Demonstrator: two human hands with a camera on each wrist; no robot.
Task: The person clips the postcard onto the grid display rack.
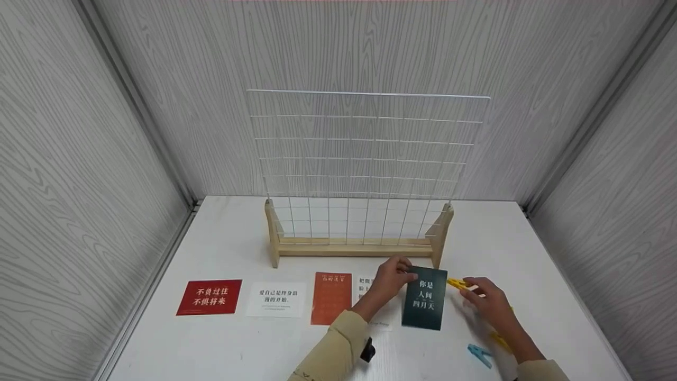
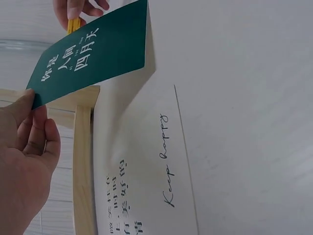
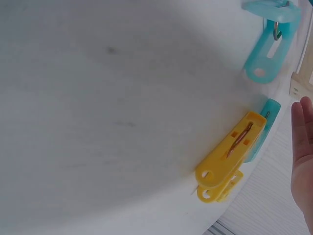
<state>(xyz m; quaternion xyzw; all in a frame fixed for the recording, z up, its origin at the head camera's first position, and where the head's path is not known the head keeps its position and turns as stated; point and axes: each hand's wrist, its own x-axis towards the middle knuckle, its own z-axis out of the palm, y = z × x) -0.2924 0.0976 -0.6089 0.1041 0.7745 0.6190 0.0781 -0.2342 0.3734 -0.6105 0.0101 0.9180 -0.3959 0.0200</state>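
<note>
A dark green card with white lettering is raised over the table, tilted, its shadow showing below it in the left wrist view. My left hand pinches its upper left corner between thumb and fingers. At the card's right edge, my right hand grips a yellow clothespin, whose tip is right at the edge near the top corner. In the left wrist view the same clothespin overlaps the card's far edge. Only part of the right hand shows in the right wrist view.
A white wire grid stands in a wooden base behind the hands. Left of the green card lie a red card, a white card, an orange-red card and another white card. Loose blue and yellow clothespins lie at right.
</note>
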